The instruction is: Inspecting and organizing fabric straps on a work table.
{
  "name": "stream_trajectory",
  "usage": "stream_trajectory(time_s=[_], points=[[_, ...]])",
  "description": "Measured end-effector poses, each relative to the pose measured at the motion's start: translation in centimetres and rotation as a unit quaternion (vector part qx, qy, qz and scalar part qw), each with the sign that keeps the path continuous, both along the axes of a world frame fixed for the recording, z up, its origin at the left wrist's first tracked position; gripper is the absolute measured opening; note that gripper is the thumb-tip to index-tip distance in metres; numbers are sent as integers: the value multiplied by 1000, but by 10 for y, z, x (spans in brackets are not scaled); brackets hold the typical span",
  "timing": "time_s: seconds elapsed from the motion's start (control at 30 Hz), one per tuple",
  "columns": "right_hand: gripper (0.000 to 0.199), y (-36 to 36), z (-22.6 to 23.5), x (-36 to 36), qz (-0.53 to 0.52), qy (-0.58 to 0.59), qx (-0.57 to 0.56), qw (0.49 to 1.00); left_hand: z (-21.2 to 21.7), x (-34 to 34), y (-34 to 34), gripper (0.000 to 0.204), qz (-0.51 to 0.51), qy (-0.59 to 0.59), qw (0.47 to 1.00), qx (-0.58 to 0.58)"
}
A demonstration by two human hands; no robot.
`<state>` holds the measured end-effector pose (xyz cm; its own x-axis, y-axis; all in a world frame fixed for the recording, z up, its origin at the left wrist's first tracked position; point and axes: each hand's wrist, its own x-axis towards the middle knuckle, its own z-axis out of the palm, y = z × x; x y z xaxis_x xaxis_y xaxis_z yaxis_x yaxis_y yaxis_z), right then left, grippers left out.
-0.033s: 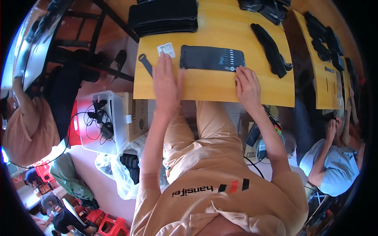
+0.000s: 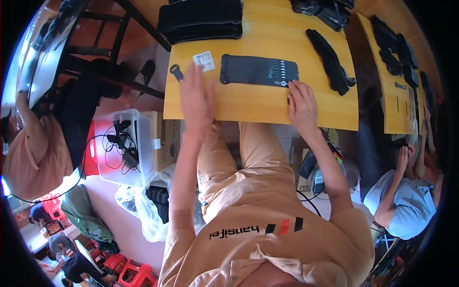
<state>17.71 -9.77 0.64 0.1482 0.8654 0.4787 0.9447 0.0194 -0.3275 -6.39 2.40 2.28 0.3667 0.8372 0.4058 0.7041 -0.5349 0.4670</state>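
A flat dark grey panel (image 2: 248,70) lies on the yellow table, with a column of pale marks near its right end. My right hand (image 2: 303,104) has its fingers bent together at the panel's lower right corner; a small dark bit shows by the thumb, too little to name. My left hand (image 2: 197,99) hovers, slightly blurred, with fingers stretched out at the lower edge of a white printed card (image 2: 204,60). Beside it lies a short dark strap (image 2: 177,72) with a ring-shaped end, its lower part hidden behind this hand.
On the yellow table (image 2: 258,105) stand a stack of black folded pieces (image 2: 200,20), a long black bundle (image 2: 329,62) and a black heap (image 2: 325,12). A clear bin (image 2: 122,165) with cables sits below left. Other people work at both sides.
My left hand has drawn slightly left and back, uncovering more of the white card and covering more of the strap. My right hand stays at the panel's corner.
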Motion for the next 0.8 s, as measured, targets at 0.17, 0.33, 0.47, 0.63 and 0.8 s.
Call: stream_trajectory(time_s=[0.17, 0.33, 0.47, 0.63, 0.8], points=[[28, -1, 2, -3, -17, 62, 26, 998, -8, -56, 60, 53, 105, 5, 994, 14], [28, -2, -2, -2, -17, 44, 40, 998, -18, -67, 87, 53, 101, -6, 986, -134], [24, -3, -3, -1, -15, 66, 35, 997, -26, -72, 83, 45, 129, -78, 980, -128], [20, -2, -3, 0, -15, 67, 46, 997, -12, -84, 62, 34, 169, -92, 970, -147], [27, -8, 15, -13, 36, 92, 56, 993, 24, -71, 9, 22, 51, -398, 877, -265]])
